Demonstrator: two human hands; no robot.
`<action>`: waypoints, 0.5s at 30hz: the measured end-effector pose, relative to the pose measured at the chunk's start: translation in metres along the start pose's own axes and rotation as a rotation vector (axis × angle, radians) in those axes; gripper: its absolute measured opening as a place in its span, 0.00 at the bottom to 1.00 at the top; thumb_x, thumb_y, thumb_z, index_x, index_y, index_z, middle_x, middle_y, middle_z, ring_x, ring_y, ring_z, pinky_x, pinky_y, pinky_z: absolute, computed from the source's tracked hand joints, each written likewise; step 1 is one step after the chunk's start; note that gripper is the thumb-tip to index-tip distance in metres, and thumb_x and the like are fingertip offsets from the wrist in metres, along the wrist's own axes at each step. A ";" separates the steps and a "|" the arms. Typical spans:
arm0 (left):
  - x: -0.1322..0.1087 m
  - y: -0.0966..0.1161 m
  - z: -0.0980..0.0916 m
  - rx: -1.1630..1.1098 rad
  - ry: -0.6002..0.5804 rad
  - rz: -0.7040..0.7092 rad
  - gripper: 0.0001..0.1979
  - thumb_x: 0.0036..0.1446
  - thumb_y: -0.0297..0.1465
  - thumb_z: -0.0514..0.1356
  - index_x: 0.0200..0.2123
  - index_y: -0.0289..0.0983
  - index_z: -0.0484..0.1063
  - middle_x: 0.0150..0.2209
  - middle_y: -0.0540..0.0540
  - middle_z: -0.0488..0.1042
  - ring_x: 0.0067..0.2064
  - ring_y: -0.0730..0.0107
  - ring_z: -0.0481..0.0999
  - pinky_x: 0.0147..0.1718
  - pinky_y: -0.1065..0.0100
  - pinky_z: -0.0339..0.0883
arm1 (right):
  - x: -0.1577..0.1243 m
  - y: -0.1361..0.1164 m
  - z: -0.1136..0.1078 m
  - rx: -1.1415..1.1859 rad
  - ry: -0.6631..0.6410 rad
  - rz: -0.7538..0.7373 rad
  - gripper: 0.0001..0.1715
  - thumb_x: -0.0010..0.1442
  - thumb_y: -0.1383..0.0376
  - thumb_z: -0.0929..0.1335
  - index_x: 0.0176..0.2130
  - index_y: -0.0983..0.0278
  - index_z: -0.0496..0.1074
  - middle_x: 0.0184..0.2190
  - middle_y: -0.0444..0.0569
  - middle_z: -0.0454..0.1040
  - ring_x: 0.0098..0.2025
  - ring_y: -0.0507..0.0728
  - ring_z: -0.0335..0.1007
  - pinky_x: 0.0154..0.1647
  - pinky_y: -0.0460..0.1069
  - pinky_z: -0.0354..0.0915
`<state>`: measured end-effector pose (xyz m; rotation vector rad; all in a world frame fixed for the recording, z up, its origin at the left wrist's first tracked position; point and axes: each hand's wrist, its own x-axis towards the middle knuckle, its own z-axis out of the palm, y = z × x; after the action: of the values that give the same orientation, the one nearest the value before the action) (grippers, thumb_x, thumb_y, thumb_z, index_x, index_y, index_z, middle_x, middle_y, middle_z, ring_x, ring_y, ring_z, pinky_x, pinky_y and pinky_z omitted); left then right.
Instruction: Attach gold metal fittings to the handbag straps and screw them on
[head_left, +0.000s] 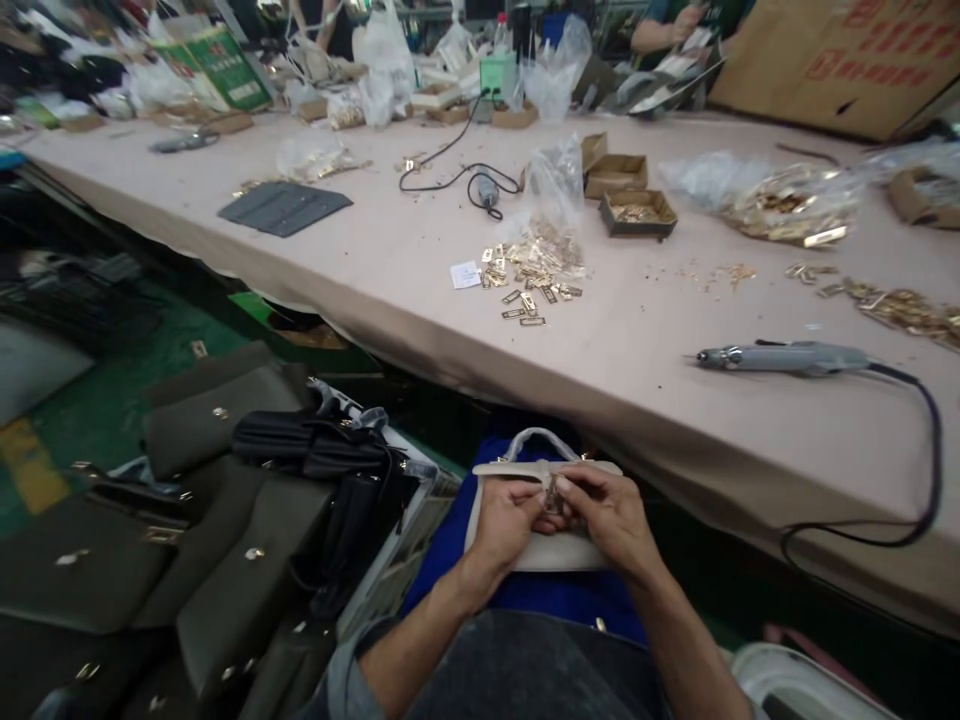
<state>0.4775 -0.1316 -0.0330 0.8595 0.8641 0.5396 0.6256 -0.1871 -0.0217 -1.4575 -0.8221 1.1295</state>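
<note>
Cream handbag (559,555)'s sitting on blue cloth (435,575) in the lap, just off the tabletop (420,290)'s near edge, left hand (504,520) and right hand (611,508) both pinching a little metal fitting (553,495) at its flap. Grey power screwdriver (787,357) lies toward that edge, gold plates (540,260) scattered left of it.

Metal piece (553,496) partly behind fingertips (568,490)

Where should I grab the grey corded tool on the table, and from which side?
I'd take the grey corded tool by its thick middle, with your right hand coming from above on your side of the table. It lies lengthwise, narrow tip pointing left and cord leaving the right end, so a mid-body grip should avoid both.
</note>
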 end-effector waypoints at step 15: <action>0.001 -0.004 -0.007 0.027 -0.060 -0.035 0.23 0.52 0.41 0.69 0.41 0.25 0.82 0.31 0.35 0.81 0.31 0.59 0.82 0.35 0.64 0.76 | 0.001 0.014 0.002 -0.351 0.033 -0.093 0.17 0.62 0.52 0.71 0.41 0.61 0.83 0.35 0.53 0.77 0.36 0.61 0.73 0.38 0.52 0.68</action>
<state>0.4721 -0.1302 -0.0391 0.8796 0.8322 0.4705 0.6226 -0.1885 -0.0353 -1.7001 -1.0937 0.9191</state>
